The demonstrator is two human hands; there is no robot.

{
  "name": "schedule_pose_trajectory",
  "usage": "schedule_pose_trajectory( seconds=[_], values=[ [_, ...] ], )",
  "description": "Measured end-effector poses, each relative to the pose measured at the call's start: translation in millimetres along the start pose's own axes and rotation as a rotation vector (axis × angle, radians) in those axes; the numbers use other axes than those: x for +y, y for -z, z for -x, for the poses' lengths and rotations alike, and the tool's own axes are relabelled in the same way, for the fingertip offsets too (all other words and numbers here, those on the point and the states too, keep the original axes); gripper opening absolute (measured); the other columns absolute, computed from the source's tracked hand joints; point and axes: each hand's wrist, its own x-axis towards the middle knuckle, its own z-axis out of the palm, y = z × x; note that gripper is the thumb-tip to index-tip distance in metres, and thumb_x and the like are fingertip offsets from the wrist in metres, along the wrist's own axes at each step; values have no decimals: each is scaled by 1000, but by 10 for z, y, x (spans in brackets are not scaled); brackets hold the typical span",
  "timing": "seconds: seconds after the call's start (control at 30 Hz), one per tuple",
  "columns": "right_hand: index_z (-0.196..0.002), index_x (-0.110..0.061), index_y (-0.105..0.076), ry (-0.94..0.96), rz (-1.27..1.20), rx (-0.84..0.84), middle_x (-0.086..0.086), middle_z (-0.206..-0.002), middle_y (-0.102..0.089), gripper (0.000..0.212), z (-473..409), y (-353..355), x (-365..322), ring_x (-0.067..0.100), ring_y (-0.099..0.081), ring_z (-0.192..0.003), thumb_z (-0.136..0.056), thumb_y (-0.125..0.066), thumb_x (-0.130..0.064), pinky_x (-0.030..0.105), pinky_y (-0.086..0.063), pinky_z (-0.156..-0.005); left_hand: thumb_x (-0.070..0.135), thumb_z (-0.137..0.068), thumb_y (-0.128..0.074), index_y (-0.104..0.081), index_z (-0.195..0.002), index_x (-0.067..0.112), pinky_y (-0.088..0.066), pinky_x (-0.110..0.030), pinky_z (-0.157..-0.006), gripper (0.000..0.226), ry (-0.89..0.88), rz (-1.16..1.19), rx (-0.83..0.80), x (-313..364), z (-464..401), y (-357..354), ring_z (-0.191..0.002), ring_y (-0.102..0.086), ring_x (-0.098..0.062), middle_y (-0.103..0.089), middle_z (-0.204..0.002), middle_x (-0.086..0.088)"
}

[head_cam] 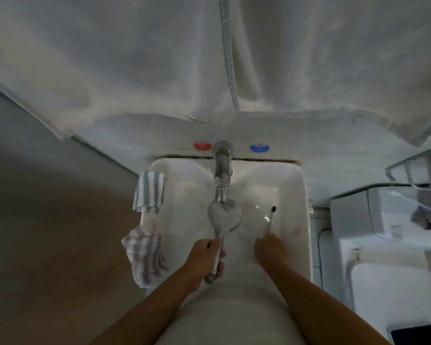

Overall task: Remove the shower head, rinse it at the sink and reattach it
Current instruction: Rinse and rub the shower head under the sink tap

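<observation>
Head view, looking straight down into a white sink (299,195). Shower head (224,216) already off its mount and held under the chrome tap (221,168), face up, directly below the spout. Looks wet or foamy across the face, though running water too blurred to confirm. So, as a judgement: removal done, rinsing under way, reattaching not yet started.

Left hand (205,257) clamped around the shower head's handle, fingers wrapped tight, with the round face sticking out beyond the knuckles toward the tap and the butt end of the handle poking out below the palm. Right hand (268,247) closed on the handle of a toothbrush (271,217), dark bristles pointing away from the body, resting over the basin to the right of the shower head and apart from it, not touching the face. Probably meant for scrubbing the nozzles, but no contact at present.

Around the basin: a blue striped cloth (149,191) draped over the left rim, a purple striped cloth (146,255) hanging lower on the same edge, red knob (202,145) and blue knob (259,148) either side of the tap base, white towels (159,58) hanging above
</observation>
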Motion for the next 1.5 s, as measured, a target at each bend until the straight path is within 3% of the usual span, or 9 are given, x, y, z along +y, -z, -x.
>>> schedule_pose_trajectory(
  seconds=[0.2, 0.47, 0.63, 0.7, 0.9, 1.0, 1.17, 1.33, 1.5],
  values=[
    [-122, -11, -61, -5, 87, -57, 8, -126, -65, 27, -61, -46, 104, 27, -63, -117, -101, -47, -22, 35, -52, -95, 30, -99, -55, -58, -82, 1, -47, -28, -43, 33, -43, 31, -19, -1, -3, 65, -45, -52, -20, -55, -65, -13],
    [-124, -6, -58, 34, -215, 64, 14, -122, -62, 33, 120, 142, 144, 30, -64, -111, -105, -33, -15, 37, -52, -90, 24, -100, -51, -60, -97, 1, -49, -29, -47, 25, -19, 96, -107, 73, -35, 123, -52, -54, -16, -59, -77, -9],
    [-76, -11, -56, 163, -416, 184, 5, -71, -59, 43, 243, 233, 212, 24, -56, -67, -106, -37, -34, 34, -45, -62, 32, -98, -53, -62, -91, 6, -37, -26, -49, 29, -19, -41, -75, 104, -94, 119, -46, -49, -15, -58, -68, -4],
    [-78, -13, -53, 294, -440, 203, 0, -65, -55, 35, 339, 273, 197, 20, -53, -59, -106, -42, -32, 24, -40, -53, 38, -95, -55, -62, -85, 8, -35, -23, -48, 32, -35, -157, -56, 125, -94, 124, -44, -48, -16, -57, -63, -6],
    [-89, -22, -54, 538, -349, 94, -7, -65, -51, 19, 459, 437, 44, 7, -47, -59, -105, -47, -30, 21, -36, -56, 34, -92, -58, -55, -83, 11, -29, -15, -37, 25, -100, -405, -77, 145, -107, 155, -40, -47, -15, -55, -56, -7],
    [-92, -18, -55, 531, -215, 120, 1, -78, -58, 25, 461, 461, -66, 24, -54, -74, -106, -40, -32, 33, -38, -65, 31, -91, -57, -55, -82, 11, -33, -21, -41, 22, -132, -451, -99, 137, -120, 177, -41, -48, -17, -56, -58, -9],
    [-103, -10, -59, 451, -154, 156, 13, -102, -67, 34, 461, 443, -188, 34, -61, -97, -107, -34, -33, 34, -38, -72, 25, -89, -59, -54, -81, 9, -36, -29, -45, 19, -191, -437, -106, 95, -144, 203, -41, -48, -19, -56, -62, -7],
    [-98, -13, -64, 489, -166, 65, 7, -96, -69, 32, 565, 359, -211, 27, -62, -88, -105, -39, -32, 33, -44, -74, 30, -89, -57, -53, -76, 11, -31, -21, -40, 23, -168, -506, -90, 148, -105, 217, -38, -45, -19, -53, -53, -10],
    [-93, -12, -60, 406, -202, 183, 7, -86, -61, 32, 529, 486, -251, 25, -53, -76, -105, -38, -30, 32, -40, -67, 31, -90, -57, -53, -77, 12, -28, -20, -39, 24, -181, -538, -94, 155, -133, 208, -37, -44, -18, -53, -53, -10]
  ],
)
